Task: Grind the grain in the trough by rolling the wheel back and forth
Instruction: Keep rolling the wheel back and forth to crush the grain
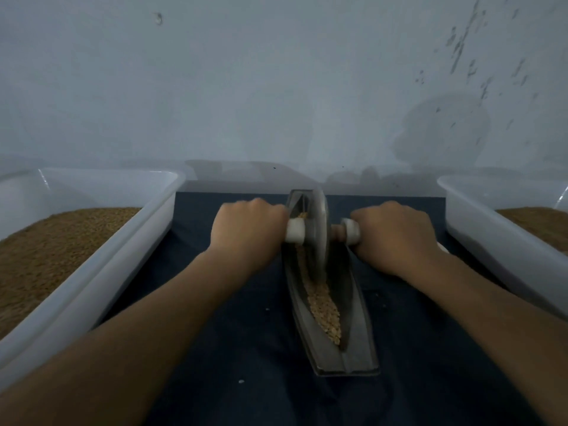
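Grain lay heaped in the near half of the trough, which sat on a dark cloth between two white tubs. The wheel stood at the far end, with the left hand and right hand each curled tight round an axle grip. Uneven pressure could tilt the wheel out of its groove. A hasty pull might push grain over the near lip.

Left white plastic tub and right white plastic tub flank a dark blue cloth — both hold brown granular stuff. Pale wall behind has dark scuffs upper right — white specks on the cloth.
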